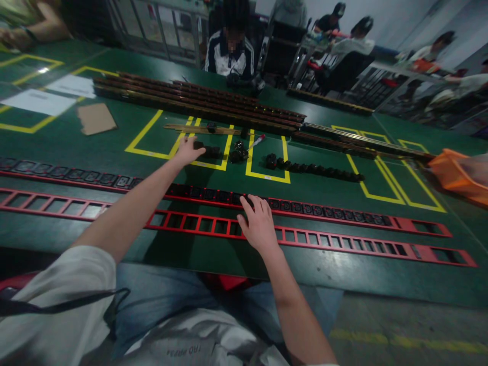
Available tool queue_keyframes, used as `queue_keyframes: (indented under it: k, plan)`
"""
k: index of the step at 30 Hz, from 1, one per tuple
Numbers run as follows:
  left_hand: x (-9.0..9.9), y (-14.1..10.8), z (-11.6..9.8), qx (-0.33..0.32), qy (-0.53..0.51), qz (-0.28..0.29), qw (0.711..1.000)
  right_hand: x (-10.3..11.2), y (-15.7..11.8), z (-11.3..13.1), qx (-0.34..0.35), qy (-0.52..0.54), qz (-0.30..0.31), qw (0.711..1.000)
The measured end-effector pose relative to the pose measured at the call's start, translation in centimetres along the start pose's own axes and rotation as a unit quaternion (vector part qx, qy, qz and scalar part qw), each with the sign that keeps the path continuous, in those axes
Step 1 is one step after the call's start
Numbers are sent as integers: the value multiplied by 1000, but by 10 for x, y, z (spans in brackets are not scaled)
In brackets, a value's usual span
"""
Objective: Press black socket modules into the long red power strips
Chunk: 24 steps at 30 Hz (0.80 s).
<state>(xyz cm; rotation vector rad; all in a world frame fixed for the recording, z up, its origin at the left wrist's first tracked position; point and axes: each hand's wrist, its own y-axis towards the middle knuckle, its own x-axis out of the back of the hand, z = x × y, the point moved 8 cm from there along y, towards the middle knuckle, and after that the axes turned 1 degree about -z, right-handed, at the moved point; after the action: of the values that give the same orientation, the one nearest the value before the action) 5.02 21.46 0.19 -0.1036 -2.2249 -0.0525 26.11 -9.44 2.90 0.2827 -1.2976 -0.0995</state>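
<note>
The black module row (214, 152) lies rightward from the nearer left hand (186, 151), long axis sideways; that hand's grip I cannot tell; the right hand (260, 224) has fingers spread at the red rail (406, 225).

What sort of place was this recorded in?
Probably a factory assembly workshop: a long green worktable marked with yellow outlines, a red frame carrying a row of black modules, and several other people in the background.

The head camera (quite near) looks forward and down, above and behind the right hand (260, 223).
</note>
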Motion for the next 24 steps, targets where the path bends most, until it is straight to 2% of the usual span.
queue_keyframes:
  k: [2,4,6,8,10,11,12,15,18,24]
  plan:
    - [-23,-4,-28,-14,-37,23,999,-1,0,0,0,-3,-1,1000]
    - [-34,-16,-53,-46,-51,30,997,-1,-1,0,1,-5,-2,1000]
    - [-29,-38,-70,-104,-31,11,994,-2,-1,0,0,-2,0,1000]
    - [-19,-73,-79,-196,1,11,980,-2,-1,0,-4,2,2,1000]
    - [-17,-116,-74,-276,45,80,957,-1,-1,0,-7,4,2,1000]
    - [-16,-136,-65,-291,89,106,947,-1,-2,0,-7,3,2,1000]
    - [-13,-153,-55,-296,139,115,938,-1,-2,0,-7,1,3,1000]
    - [-2,-183,-30,-283,233,82,927,-2,-1,2,-6,-7,9,1000]
    - [1,-190,-24,-279,249,58,926,-5,3,5,-4,-7,22,1000]
    - [-2,-185,-27,-279,244,52,927,-11,10,20,9,12,42,999]
